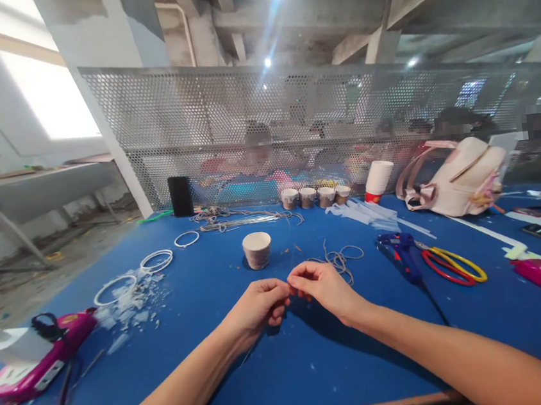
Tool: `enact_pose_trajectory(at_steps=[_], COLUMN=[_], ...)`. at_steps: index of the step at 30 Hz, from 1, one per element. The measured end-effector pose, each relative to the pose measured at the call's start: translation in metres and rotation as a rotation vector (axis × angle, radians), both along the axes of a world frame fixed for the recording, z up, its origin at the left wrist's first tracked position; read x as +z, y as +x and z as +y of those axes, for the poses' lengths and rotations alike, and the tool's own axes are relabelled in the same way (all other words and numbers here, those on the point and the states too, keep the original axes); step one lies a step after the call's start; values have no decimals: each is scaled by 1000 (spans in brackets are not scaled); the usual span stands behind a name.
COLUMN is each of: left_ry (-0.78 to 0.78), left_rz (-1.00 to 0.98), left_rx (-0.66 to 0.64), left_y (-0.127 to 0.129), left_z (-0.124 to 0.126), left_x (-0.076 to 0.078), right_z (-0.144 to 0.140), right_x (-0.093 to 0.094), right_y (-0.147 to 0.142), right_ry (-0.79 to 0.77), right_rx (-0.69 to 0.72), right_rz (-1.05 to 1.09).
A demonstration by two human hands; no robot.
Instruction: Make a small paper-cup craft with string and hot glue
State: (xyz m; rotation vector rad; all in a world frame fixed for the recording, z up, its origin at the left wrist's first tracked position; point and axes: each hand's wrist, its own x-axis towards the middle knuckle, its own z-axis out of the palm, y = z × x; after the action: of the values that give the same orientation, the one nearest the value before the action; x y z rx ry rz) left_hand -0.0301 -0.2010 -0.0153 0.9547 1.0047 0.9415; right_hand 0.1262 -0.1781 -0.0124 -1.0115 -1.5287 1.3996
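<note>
My left hand [265, 303] and my right hand [322, 285] meet above the blue table, fingertips pinched together. Whatever the fingers hold is too small to make out. A thin strand seems to trail below my left wrist. Just beyond the hands stands a small paper cup [258, 255] with a brownish wrapped side and a white rim. To the right of my right hand lies a loose coil of grey cord [340, 261]. Farther right are a blue glue gun [404, 256] and scissors [454, 266] with red and yellow handles.
White rings [157, 261] and plastic scraps [134, 307] lie at left, near a pink power strip [58, 350]. Several small cups [307, 198], stacked cups [379, 178], clear strips [366, 214] and a pink backpack [461, 176] stand along the back, before a perforated metal screen [184, 121].
</note>
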Motion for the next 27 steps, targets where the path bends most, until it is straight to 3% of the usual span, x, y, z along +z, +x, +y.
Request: enact_pose_trajectory(at_steps=[6, 14, 16, 19, 21, 23, 27], left_ry=[-29, 8, 21, 36, 43, 49, 56], left_rz=[1, -35, -48, -64, -71, -75, -82], left_rx=[85, 282, 315, 350, 370, 392, 451], left_y=[-2, -11, -13, -16, -17, -18, -20], left_z=[3, 13, 16, 18, 19, 19, 21], left_x=[1, 0, 0, 1, 1, 2, 4], right_z=[5, 7, 0, -13, -21, -28, -40], right_x=[-8, -10, -5, 0, 2, 3, 6], right_y=[1, 16, 24, 39, 51, 64, 103], right_ry=[46, 69, 176, 533, 685, 669, 511], right_rx=[-10, 143, 215, 359, 412, 384, 188], right_rz=[-54, -254, -325, -523, -655, -732, -834])
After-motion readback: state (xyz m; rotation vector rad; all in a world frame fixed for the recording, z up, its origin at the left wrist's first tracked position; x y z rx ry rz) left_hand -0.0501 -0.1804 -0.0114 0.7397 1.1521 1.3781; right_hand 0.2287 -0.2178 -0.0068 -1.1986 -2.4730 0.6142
